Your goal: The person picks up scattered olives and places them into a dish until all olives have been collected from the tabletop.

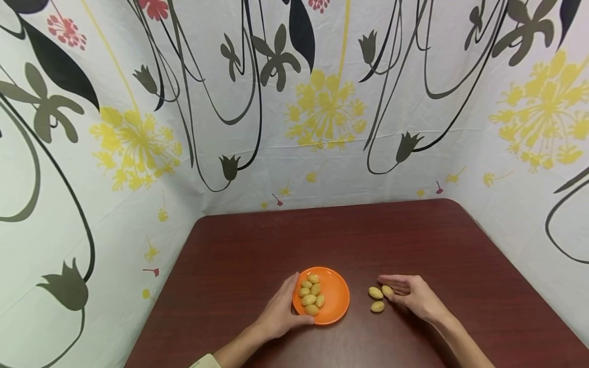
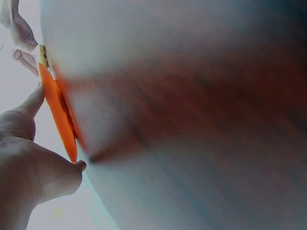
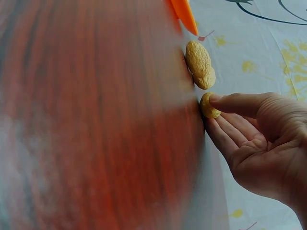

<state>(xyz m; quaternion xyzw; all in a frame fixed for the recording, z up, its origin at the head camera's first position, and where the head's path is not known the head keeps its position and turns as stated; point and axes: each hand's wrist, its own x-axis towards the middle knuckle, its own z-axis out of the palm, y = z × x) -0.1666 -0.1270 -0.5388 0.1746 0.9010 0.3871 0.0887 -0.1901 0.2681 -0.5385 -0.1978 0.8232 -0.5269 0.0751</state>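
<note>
An orange plate [image 1: 336, 296] carries several small yellow, wrinkled oval pieces [image 1: 309, 300] grouped on its left half. My left hand [image 1: 281, 311] grips the plate's left side, with fingers along the far rim and the thumb at the near rim. To the right of the plate, my right hand [image 1: 422, 298] pinches one yellow wrinkled oval piece [image 3: 208, 106] between thumb and fingers, low by the tabletop. Two more such pieces, one farther off [image 1: 375, 293] and one nearer [image 1: 377, 307], lie on the table just left of the right hand's fingers.
The dark reddish-brown table [image 1: 257, 245] has rounded far corners. A white cloth [image 1: 322, 174] printed with flowers and stems hangs behind it and along both sides. In the right wrist view the plate's orange edge [image 3: 184, 17] shows beyond the pieces.
</note>
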